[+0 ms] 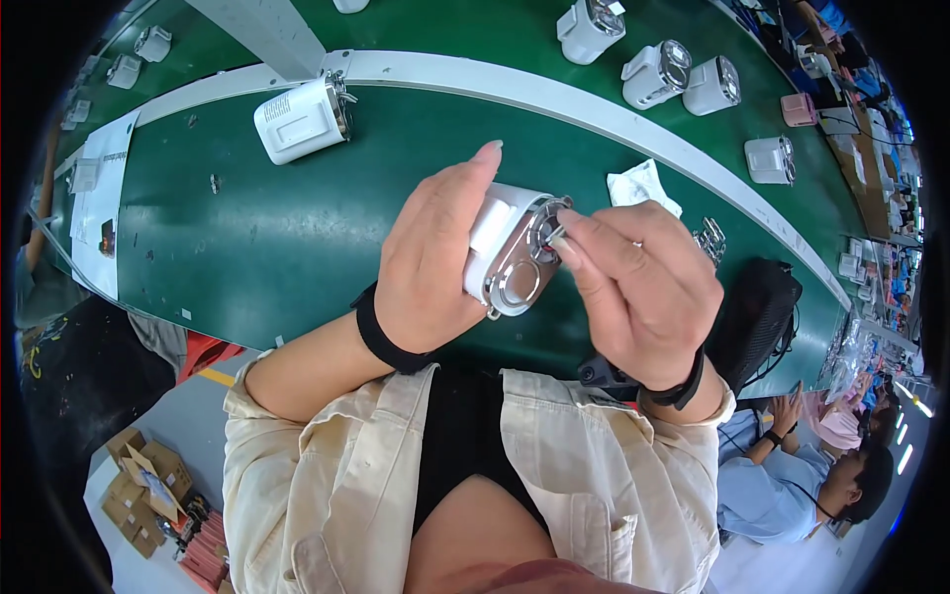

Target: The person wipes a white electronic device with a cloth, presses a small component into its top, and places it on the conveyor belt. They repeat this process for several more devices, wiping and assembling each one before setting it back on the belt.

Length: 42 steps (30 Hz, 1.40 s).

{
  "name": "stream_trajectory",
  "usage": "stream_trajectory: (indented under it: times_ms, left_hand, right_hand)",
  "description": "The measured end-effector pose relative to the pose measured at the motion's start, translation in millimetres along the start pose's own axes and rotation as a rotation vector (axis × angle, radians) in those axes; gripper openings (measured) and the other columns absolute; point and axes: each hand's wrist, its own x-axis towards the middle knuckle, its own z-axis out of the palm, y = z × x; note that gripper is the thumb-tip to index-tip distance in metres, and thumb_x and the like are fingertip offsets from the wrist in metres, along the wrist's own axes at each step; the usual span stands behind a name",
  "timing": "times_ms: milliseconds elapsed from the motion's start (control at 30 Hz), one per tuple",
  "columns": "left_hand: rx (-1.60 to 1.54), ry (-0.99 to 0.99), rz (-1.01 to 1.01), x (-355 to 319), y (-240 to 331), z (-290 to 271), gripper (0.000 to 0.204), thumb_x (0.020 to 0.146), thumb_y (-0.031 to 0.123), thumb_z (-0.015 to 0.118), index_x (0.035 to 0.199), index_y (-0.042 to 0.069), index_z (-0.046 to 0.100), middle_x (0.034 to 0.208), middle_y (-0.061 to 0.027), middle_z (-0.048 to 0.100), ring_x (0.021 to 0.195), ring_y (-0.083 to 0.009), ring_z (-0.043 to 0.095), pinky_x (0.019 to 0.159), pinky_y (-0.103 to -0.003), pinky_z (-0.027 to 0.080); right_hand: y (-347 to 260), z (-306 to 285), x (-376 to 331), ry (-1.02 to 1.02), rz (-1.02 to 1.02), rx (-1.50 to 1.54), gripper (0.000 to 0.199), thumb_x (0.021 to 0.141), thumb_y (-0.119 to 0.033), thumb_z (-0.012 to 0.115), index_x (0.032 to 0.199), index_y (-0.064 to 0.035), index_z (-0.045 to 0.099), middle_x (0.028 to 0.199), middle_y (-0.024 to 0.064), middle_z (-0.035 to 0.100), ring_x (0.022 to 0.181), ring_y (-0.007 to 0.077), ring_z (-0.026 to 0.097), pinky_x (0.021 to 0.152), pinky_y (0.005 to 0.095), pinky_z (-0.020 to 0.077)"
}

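Left hand (430, 262): wrapped round a white device (505, 252), thumb side up, fingers behind the casing; a black band sat on the wrist.
Right hand (638, 282): pinched narrow, thumb and forefinger tips together on a small metal part (554, 233) at the device's face; a black band sat on this wrist too.
Device: a boxy white casing with a shiny metal faceplate carrying two round rings, held tilted above the belt's near edge, between the two hands and close to the chest.
Metal part: tiny and partly hidden by the fingertips; its shape could not be told. It touched the upper ring of the faceplate.
Belt (277, 228): green, running from lower left to upper right, with a white rail (554, 99) dividing it lengthwise.
Second unit (302, 119): a like white device lying on its side on the belt, beside the rail, well apart from the hands.
Cloth (641, 186): a crumpled white scrap on the belt, just beyond the right hand.
Far units (673, 71): several more white devices beyond the rail.
Paper (99, 198): a white sheet at the belt's left end.
Neighbour (792, 475): a person in a blue shirt seated at lower right.
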Motion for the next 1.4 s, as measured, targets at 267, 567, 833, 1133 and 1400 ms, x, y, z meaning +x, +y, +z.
stream_trajectory:
  times_ms: [267,567,833,1133,1400]
  left_hand:
    - [0.155,0.007,0.022,2,-1,-1,0.079,0.065,0.011,0.082,0.132,-0.006,0.045,0.109,-0.0192,0.062,0.09,-0.0347,0.063,0.077,-0.04,0.053]
    - [-0.114,0.026,-0.103,-3,-7,0,0.08,0.067,0.012,0.082,0.135,-0.003,0.042,0.104,-0.0178,0.063,0.088,-0.0309,0.064,0.076,-0.037,0.053]
    - [-0.172,-0.042,-0.05,-6,-10,0,0.084,0.069,0.011,0.083,0.138,-0.001,0.036,0.111,-0.0193,0.062,0.094,-0.029,0.064,0.081,-0.036,0.052]
    - [0.049,-0.082,0.068,-5,-4,-9,0.093,0.067,0.012,0.086,0.141,-0.003,0.032,0.111,-0.0167,0.062,0.097,-0.0232,0.064,0.084,-0.031,0.051]
    - [-0.096,-0.073,-0.01,-5,-7,-5,0.094,0.068,0.017,0.087,0.142,0.0,0.032,0.112,-0.0161,0.062,0.097,-0.0224,0.064,0.083,-0.031,0.052]
  right_hand:
    - [-13,14,-7,-0.102,-0.053,-0.328,0.029,0.078,0.0,0.065,0.106,0.0058,0.067,0.087,0.0136,0.059,0.069,0.0232,0.056,0.058,0.0311,0.0453]
    - [4,10,-7,-0.15,-0.007,0.095,0.044,0.086,-0.013,0.062,0.125,0.0064,0.058,0.096,0.0147,0.057,0.076,0.0212,0.054,0.071,0.0345,0.0463]
    - [12,19,-5,-0.13,0.525,1.005,0.044,0.095,-0.019,0.055,0.131,0.0049,0.053,0.134,0.0175,0.05,0.112,0.023,0.056,0.097,0.0349,0.0423]
    - [20,18,-3,-0.341,0.434,1.129,0.047,0.094,-0.019,0.056,0.133,0.0064,0.049,0.141,0.0193,0.045,0.124,0.0266,0.05,0.104,0.0359,0.0387]
    - [16,34,-9,-0.207,0.521,1.281,0.045,0.094,-0.019,0.057,0.131,0.0057,0.051,0.14,0.0199,0.046,0.125,0.0262,0.049,0.104,0.0367,0.039]
